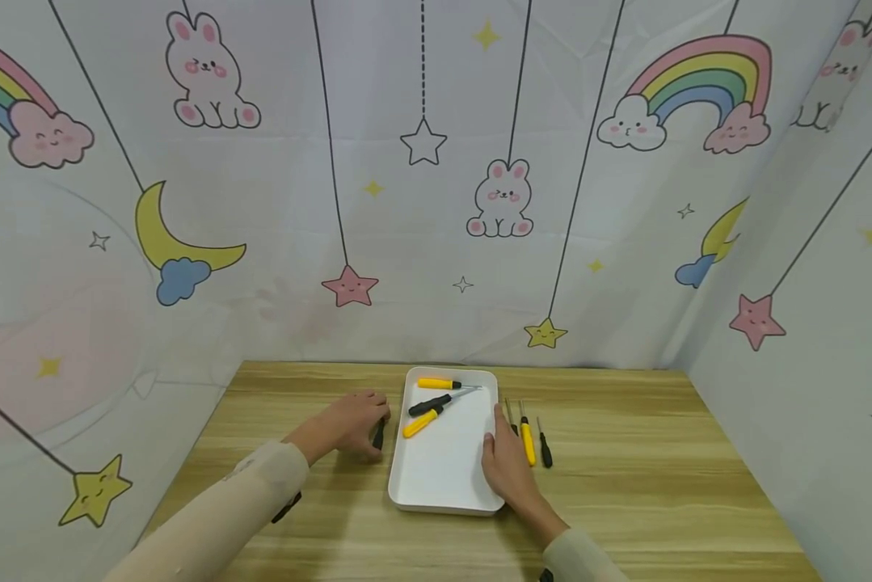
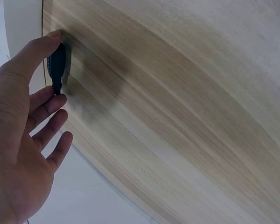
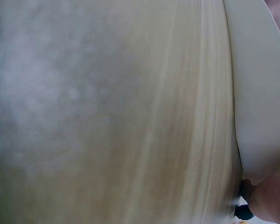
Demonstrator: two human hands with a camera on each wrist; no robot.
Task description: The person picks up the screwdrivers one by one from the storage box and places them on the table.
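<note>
My left hand (image 1: 355,424) is just left of the white tray (image 1: 443,485), its thumb and fingertips pinching a black-handled screwdriver (image 1: 378,436). In the left wrist view the thumb is at one end of that black handle (image 2: 57,63) and a fingertip at the other, while the remaining fingers stay loosely bent. My right hand (image 1: 508,465) holds the tray's right side, thumb over the rim and fingers along the outer wall. Inside the tray are a black screwdriver (image 1: 430,405) and two yellow ones, one upper (image 1: 436,383) and one lower (image 1: 421,423).
Right of the tray lie a yellow-handled screwdriver (image 1: 528,443), a black-handled one (image 1: 545,451) and a third (image 1: 512,419) partly hidden by my right hand. All rest on a wooden table (image 1: 646,485). A patterned curtain (image 1: 436,242) hangs along the table's back edge.
</note>
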